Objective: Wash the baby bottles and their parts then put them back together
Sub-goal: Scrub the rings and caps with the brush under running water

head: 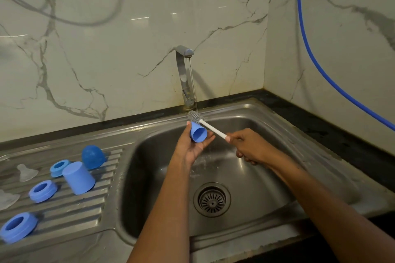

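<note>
Washing step: over the sink (277,126), the left hand (192,145) cradles a small blue bottle (198,133) in curled fingers while the right hand (250,147) grips the brush (210,127), bristles under the tap's (183,74) stream. Next, probably, bristles into the bottle's mouth.

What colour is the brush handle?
White; the brush handle shows best in the head view.

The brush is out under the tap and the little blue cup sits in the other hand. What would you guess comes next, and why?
Probably the right hand draws the brush back and pushes its bristles into the blue cup. The left hand holds the cup with its open mouth facing the brush, the bristles sit just above it in the tap's thin stream, and other blue parts already lie on the drainboard.
</note>
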